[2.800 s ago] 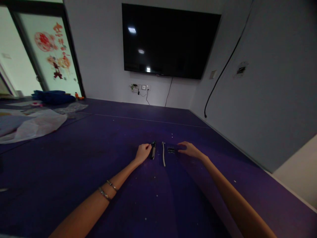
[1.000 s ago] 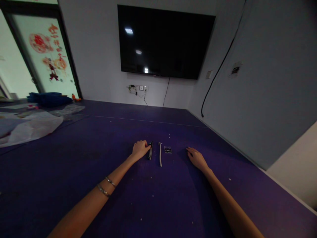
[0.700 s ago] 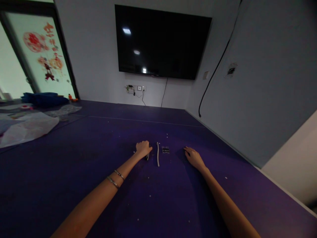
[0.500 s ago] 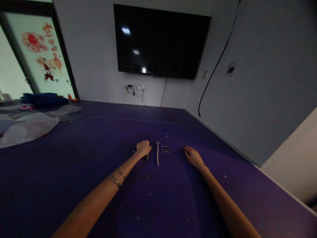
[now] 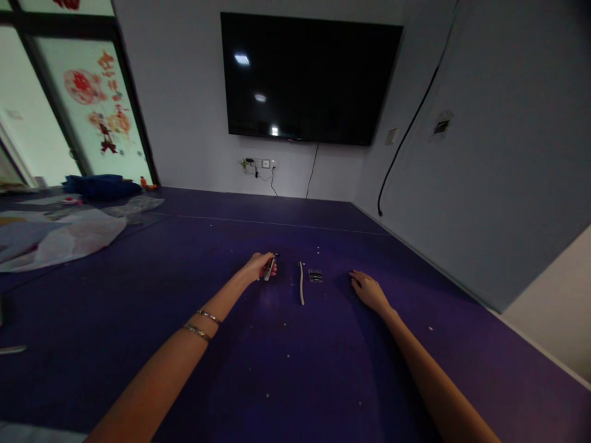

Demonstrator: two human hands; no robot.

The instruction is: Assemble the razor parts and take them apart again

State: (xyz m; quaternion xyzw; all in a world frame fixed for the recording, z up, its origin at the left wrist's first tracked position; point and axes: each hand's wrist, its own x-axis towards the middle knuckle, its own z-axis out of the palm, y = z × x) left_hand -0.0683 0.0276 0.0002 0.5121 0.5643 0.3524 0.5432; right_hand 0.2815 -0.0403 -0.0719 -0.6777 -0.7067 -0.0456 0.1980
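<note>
My left hand [image 5: 261, 266] is closed around a small dark-and-silver hand tool [image 5: 269, 271], its exact kind too small to tell. A dark tip pokes out beyond the fingers. To the right of that hand, a short piece of whitish cable [image 5: 301, 286] lies lengthwise on the purple surface. Beside the cable sits a small clear-and-dark rectangular piece [image 5: 316, 275], apart from both hands. My right hand [image 5: 369, 290] rests palm down on the surface farther right, fingers stretched out, with nothing in it.
White scraps dot the purple surface [image 5: 207, 381]. Plastic sheets [image 5: 87, 237] and a blue cloth bundle [image 5: 101, 186] lie at the far left. A black cable [image 5: 409, 135] hangs down the right wall. A television [image 5: 309, 80] is mounted above the wall sockets [image 5: 265, 163].
My left hand has turned and shifted slightly away from the cable, so the tool in it shows more clearly. The view has swung a little left. My right hand stays resting.
</note>
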